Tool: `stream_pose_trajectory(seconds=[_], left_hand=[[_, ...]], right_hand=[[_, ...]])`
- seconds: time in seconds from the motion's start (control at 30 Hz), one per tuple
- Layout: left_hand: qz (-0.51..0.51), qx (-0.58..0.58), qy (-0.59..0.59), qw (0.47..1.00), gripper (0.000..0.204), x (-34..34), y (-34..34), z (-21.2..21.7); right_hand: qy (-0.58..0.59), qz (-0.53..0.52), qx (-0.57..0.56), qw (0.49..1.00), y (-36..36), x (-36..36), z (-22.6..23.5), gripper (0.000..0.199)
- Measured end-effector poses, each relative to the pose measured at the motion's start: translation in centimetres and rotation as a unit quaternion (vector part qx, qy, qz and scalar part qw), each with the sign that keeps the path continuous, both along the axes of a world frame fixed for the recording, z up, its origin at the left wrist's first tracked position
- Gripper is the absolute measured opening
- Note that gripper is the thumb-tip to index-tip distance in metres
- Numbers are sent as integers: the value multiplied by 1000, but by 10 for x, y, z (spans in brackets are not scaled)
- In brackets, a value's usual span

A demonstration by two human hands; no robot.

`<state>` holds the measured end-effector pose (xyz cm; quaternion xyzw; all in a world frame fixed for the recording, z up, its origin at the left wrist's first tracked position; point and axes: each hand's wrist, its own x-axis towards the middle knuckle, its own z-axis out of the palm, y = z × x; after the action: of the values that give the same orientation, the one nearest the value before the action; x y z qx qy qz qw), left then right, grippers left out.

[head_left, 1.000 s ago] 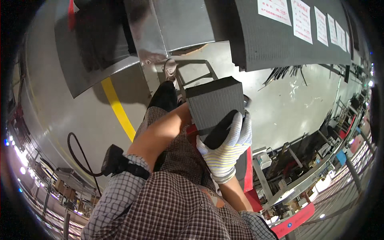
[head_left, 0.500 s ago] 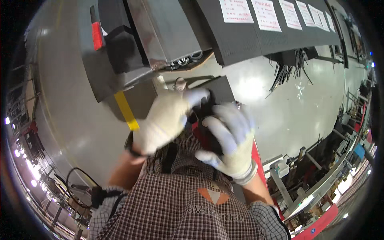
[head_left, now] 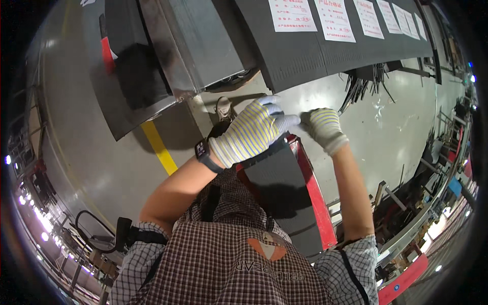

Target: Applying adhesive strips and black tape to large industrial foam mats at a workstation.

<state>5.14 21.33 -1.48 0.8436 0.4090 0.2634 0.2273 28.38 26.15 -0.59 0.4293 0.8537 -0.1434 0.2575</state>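
My left hand (head_left: 252, 131), in a striped knit glove, is over the far end of a black ribbed sheet (head_left: 280, 185). Its fingers curl downward, while one blurred finger points toward the other hand; what they grip, if anything, is hidden. My right hand (head_left: 327, 128), gloved the same way, is held just right of it with the fingers closed. A dark patch shows at its fingertips, too unclear to name. The sheet lies in front of me on a support with red edges (head_left: 314, 195). A dark watch (head_left: 205, 154) is on my left wrist.
Ahead stands a grey metal box-shaped piece (head_left: 203, 43). Dark panels (head_left: 300, 58) with white paper labels (head_left: 334, 20) reach across the far right. A bundle of thin black strips (head_left: 366, 86) hangs below them. A yellow floor line (head_left: 160, 150) runs at left.
Both hands have moved away from my body and turned, their backs now facing up. My right hand has closed and shifted right. The black sheet beneath is now uncovered.
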Motion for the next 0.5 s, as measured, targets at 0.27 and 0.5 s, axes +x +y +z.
stream_pose_trajectory(seconds=[0.27, 0.5], left_hand=[[339, 102, -85, 931, 47, -60, 10, 53], [404, -173, -267, 858, 116, -86, 63, 26]], right_hand=[[241, -372, -48, 895, -60, 106, -82, 22], [107, -533, -43, 838, -140, 157, -64, 14]])
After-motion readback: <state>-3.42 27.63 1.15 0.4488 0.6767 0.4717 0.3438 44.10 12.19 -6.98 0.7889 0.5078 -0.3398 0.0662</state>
